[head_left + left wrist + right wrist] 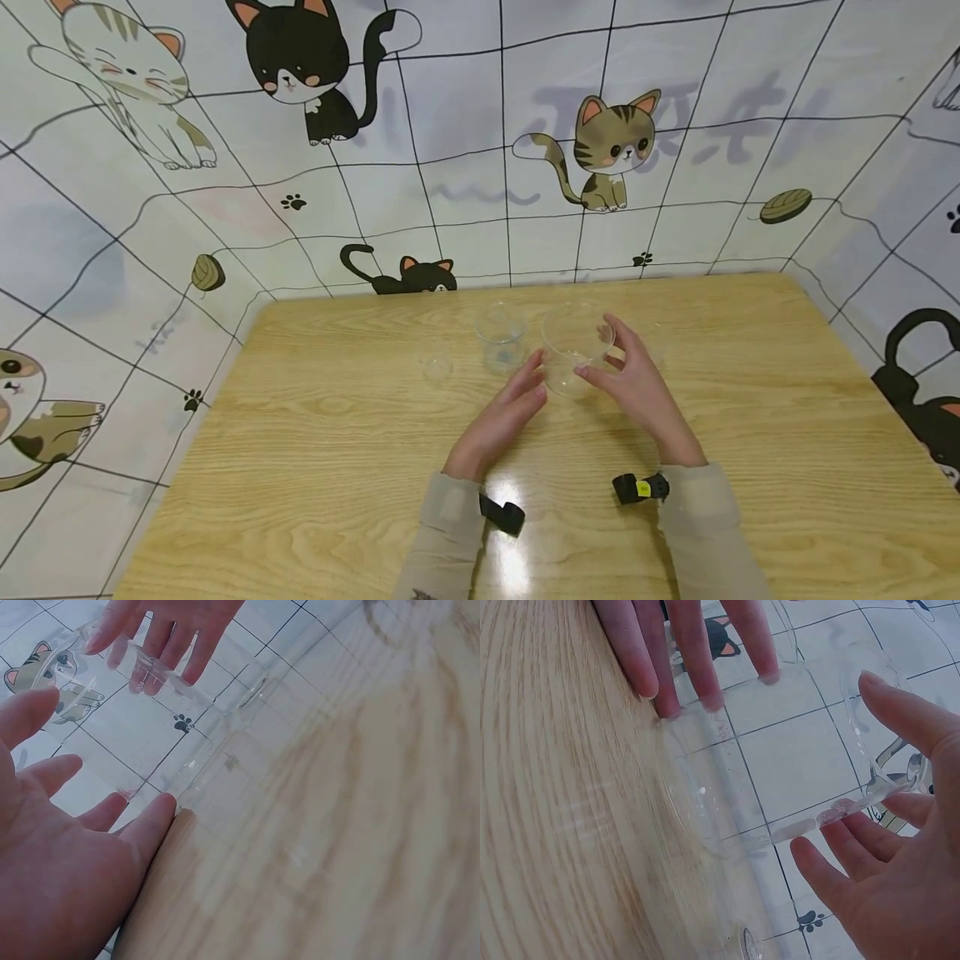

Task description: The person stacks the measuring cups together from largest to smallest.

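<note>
A large clear beaker (573, 362), with faint printed markings in the left wrist view, stands mouth up at the back middle of the table. My right hand (636, 387) grips it from the right, thumb on the near side and fingers round the far side by the rim. On the left, my left hand (501, 421) has its fingers extended. In the right wrist view the left fingertips (713, 701) reach the beaker's wall; whether they press on it, I cannot tell. Just left of the beaker stands a smaller clear vessel (501, 337).
Farther left on the wooden table (315, 442) is a small, low transparent piece (437, 367), its kind unclear. A faint transparent outline (654, 337) shows behind the right hand. A cat-patterned sheet (465, 192) rises behind the table and at both sides.
</note>
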Demonstrator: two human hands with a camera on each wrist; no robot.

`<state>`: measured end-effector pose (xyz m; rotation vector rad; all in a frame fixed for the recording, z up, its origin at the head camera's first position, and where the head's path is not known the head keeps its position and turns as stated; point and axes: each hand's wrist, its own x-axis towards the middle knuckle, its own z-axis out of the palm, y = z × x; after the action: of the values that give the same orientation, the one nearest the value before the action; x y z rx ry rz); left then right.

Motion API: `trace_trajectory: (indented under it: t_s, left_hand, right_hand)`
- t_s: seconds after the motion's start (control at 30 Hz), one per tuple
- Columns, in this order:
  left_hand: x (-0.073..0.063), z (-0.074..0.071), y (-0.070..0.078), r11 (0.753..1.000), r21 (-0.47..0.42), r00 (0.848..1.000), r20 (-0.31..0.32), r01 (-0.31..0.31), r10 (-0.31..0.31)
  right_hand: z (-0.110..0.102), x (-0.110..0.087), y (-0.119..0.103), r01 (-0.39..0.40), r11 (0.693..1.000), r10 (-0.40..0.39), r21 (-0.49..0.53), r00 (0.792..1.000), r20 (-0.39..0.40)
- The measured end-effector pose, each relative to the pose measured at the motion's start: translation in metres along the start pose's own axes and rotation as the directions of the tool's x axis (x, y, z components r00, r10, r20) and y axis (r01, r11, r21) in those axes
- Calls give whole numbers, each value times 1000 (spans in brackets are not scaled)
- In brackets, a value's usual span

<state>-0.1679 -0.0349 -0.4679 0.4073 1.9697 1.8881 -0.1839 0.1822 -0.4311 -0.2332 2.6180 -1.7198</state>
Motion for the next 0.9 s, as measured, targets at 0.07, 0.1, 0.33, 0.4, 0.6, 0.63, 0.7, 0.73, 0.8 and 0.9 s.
trace_trajectory:
  t_s: [0.07, 0.1, 0.33, 0.4, 0.6, 0.63, 0.7, 0.73, 0.8, 0.9]
  left_hand:
    - [-2, 0, 7, 1000, 6, 1000, -1, -7, 7]
    - [-4, -1, 10, 1000, 8, 1000, -1, -5, 5]
    - [1, -1, 3, 1000, -22, 999, -34, 2, -3]
    - [3, -1, 2, 999, -37, 999, -38, -13, 11]
    - [-1, -1, 11, 991, -98, 996, -21, -90, 88]
    - [-1, -2, 11, 990, -102, 996, -18, -92, 91]
    - [-1, -2, 12, 991, -95, 995, -16, -98, 97]
    - [-1, -2, 12, 991, -89, 995, -13, -99, 98]
    - [-1, -2, 13, 992, -71, 995, -11, -102, 101]
    - [-2, -3, 14, 994, -48, 995, -11, -102, 102]
  right_hand:
    - [0, 0, 0, 0, 1000, 0, 14, 1000, 11]
    - [0, 0, 0, -1, 1000, 0, 21, 1000, 17]
    - [-1, -5, -17, -20, 998, 17, 63, 998, 53]
    - [-1, -5, -15, -24, 999, 21, 48, 998, 59]
    - [-1, -8, -23, -19, 999, 15, 39, 996, 92]
    - [-2, -9, -28, -20, 999, 16, 42, 995, 96]
    - [-2, -11, -33, -17, 999, 14, 37, 995, 96]
    - [-2, -11, -33, -16, 999, 13, 34, 995, 97]
    - [-1, -11, -32, -7, 1000, 4, 30, 995, 101]
    - [-2, -9, -25, -2, 999, -2, 33, 994, 108]
